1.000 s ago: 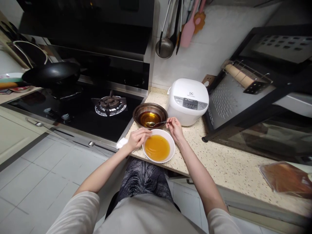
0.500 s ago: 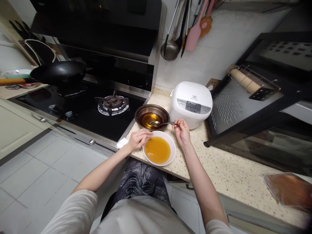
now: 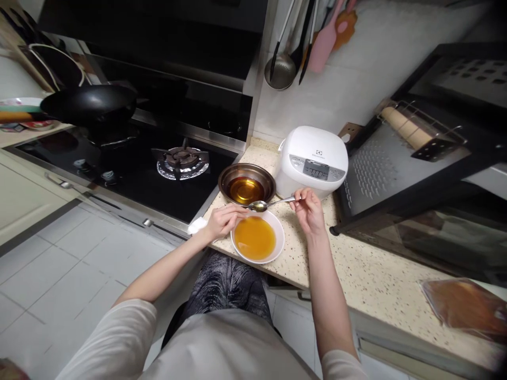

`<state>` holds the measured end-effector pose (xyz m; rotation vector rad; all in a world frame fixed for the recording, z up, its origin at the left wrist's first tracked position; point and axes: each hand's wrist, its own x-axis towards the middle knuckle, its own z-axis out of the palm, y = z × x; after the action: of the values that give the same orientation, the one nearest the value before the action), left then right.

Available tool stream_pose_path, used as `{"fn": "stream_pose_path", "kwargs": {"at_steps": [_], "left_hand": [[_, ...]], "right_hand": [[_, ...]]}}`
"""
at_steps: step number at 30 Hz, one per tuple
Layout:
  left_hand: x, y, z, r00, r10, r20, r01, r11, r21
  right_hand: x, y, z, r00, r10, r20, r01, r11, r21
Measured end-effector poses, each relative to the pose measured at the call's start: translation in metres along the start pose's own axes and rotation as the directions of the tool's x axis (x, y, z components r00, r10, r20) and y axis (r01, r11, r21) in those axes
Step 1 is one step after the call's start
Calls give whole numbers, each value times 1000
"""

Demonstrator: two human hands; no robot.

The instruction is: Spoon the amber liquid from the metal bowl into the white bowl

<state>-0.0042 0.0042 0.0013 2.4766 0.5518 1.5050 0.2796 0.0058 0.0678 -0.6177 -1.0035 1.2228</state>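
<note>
A metal spoon (image 3: 259, 206) is pinched by its handle in my right hand (image 3: 310, 210). Its bowl end holds some liquid and hangs over the far rim of the white bowl (image 3: 280, 240), close to my left fingertips. Orange-yellow liquid fills much of this white bowl. My left hand (image 3: 225, 220) has its fingers closed at the bowl's upper left rim; the exact contact is partly hidden. Just behind stands a steel bowl (image 3: 224, 183) with clear amber liquid in it.
A white rice cooker (image 3: 312, 153) stands behind my right hand. To the left is a black gas stove with a burner (image 3: 182, 161) and a wok (image 3: 89, 103). White tissue (image 3: 197, 226) lies at the counter edge. A brown packet (image 3: 465, 303) lies far right.
The spoon has moved from over the steel bowl towards me and slightly right, to the white bowl's far rim. My left hand has stayed by the rim. The whole view has shifted slightly.
</note>
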Motion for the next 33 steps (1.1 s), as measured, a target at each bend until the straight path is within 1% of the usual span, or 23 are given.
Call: {"fn": "stream_pose_path", "kwargs": {"at_steps": [6, 13, 16, 20, 22, 29, 33], "left_hand": [[0, 0, 0, 1000, -12, 0, 12, 1000, -16], [0, 0, 1, 1000, -16, -4, 16, 1000, -8], [1, 0, 1, 1000, -24, -7, 23, 999, -34], [2, 0, 1, 999, -54, 4, 54, 997, -47], [3, 0, 0, 999, -44, 9, 44, 998, -50], [3, -2, 0, 999, -35, 25, 36, 998, -48], [3, -2, 0, 999, -21, 38, 23, 999, -38]], "right_hand": [[-5, -6, 1, 993, 31, 117, -23, 997, -67], [-11, -18, -6, 972, -10, 236, 53, 983, -175], [-13, -24, -7, 965, -44, 258, 97, 976, -197], [-13, -28, -8, 963, -103, 250, 152, 970, -187], [-12, -27, -9, 967, -113, 228, 154, 974, -169], [-5, -16, -11, 985, -31, 169, 56, 988, -144], [-2, -12, -16, 994, -27, 109, 38, 994, -101]]}}
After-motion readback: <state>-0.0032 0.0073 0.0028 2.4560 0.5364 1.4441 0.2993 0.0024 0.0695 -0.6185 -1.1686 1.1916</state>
